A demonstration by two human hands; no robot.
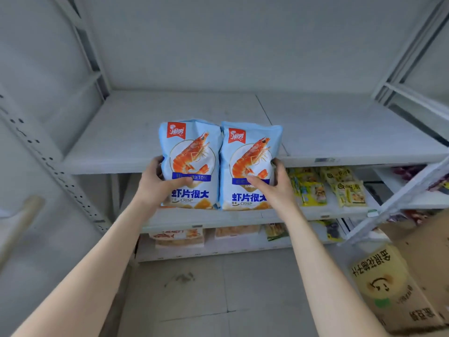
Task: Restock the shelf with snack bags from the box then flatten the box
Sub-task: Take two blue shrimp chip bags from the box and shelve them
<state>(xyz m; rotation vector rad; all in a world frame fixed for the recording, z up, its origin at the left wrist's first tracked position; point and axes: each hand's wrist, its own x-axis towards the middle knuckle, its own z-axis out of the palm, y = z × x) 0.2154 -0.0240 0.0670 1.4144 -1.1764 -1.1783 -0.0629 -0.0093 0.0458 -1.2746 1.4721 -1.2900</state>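
We hold two blue prawn-crisp snack bags side by side and upright, their long axes vertical, in front of the grey shelving. Our left hand [155,181] is clamped on the outer edge of the left bag [190,164], thumb across its front; the right bag [247,166] presses against it, seams touching, and our right hand [274,188] grips that bag's outer edge the same way, so the two hands squeeze the pair between them. The bags hang at the height of the upper shelf [121,152], whose board lies just behind and beyond them, bare; their bottom edges appear level with the lip of the middle shelf [315,212] below, though we cannot tell whether they rest on it. The move ahead, as we judge it, is straight away from us, both hands equally near. To the right on that middle shelf lie yellow packets [330,186], at least four, and lower right sits one open cardboard box [398,288], its contents hidden.
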